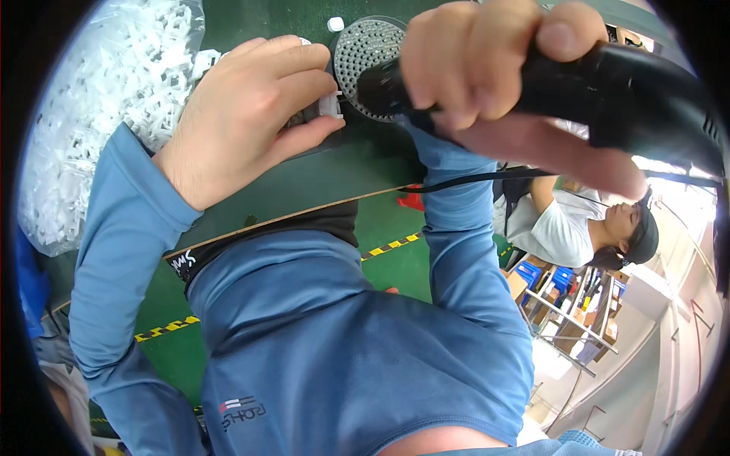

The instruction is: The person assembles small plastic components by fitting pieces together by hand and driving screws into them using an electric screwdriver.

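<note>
My left hand (pixel 247 110) is closed at the table's edge, pinching a small white plastic part (pixel 328 105) between thumb and fingers. The hand hides most of that part. In my right hand (pixel 487 64) is a black electric screwdriver (pixel 608 95), its fingers wrapped round the body. The tool's narrower end points left, over the edge of a round perforated dish (pixel 369 57). Its tip is dark and too unclear to make out. The dish lies just right of my left hand, partly covered by the tool and my right hand.
A clear bag of white plastic parts (pixel 114 99) fills the table's left side. One small white piece (pixel 335 24) lies beside the dish. A black cable (pixel 487 177) runs across on the right. Beyond it are a person in a cap (pixel 566 232) and a shelf with boxes (pixel 570 304).
</note>
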A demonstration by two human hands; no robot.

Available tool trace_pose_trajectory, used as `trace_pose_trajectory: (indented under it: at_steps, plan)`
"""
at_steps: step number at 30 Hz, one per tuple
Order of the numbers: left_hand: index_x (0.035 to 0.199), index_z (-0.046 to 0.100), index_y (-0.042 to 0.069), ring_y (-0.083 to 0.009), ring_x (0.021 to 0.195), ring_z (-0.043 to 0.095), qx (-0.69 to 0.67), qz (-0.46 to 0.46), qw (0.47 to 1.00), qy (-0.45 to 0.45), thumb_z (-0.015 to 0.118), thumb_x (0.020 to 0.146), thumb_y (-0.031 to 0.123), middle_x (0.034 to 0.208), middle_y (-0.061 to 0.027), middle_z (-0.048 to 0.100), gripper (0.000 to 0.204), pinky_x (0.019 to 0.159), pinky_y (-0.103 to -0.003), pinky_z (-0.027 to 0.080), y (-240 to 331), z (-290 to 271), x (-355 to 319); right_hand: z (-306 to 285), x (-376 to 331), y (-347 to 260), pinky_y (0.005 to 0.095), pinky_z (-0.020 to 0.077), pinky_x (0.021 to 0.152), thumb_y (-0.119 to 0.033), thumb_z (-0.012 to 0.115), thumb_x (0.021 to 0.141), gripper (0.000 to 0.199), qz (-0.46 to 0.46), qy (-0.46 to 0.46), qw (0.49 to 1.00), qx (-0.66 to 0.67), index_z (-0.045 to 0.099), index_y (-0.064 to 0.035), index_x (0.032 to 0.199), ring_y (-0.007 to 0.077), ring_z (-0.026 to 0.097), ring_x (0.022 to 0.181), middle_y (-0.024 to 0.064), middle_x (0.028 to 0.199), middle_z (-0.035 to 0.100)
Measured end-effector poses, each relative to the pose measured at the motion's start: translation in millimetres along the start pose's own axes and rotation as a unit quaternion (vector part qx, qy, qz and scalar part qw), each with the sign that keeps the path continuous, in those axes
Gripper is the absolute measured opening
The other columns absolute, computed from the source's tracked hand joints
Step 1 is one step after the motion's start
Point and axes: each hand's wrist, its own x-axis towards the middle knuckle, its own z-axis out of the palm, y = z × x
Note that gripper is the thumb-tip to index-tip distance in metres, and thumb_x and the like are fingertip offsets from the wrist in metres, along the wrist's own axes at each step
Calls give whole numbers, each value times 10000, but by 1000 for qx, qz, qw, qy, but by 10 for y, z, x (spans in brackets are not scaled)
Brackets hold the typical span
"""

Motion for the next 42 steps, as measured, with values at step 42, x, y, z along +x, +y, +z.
trace_pose_trajectory:
  at_steps: [42]
  plan:
    - [1054, 667, 15, -344, 924, 583, -5, -19, 999, -35, 812, 749, 104, 1070, -119, 633, 350, 807, -419, 470, -3, -44, 27, -181, 565, -180, 377, 524, 693, -466, 685, 960, 630, -9, -301, 951, -75, 447, -148, 1449, 202, 642, 756, 52, 916, 599]
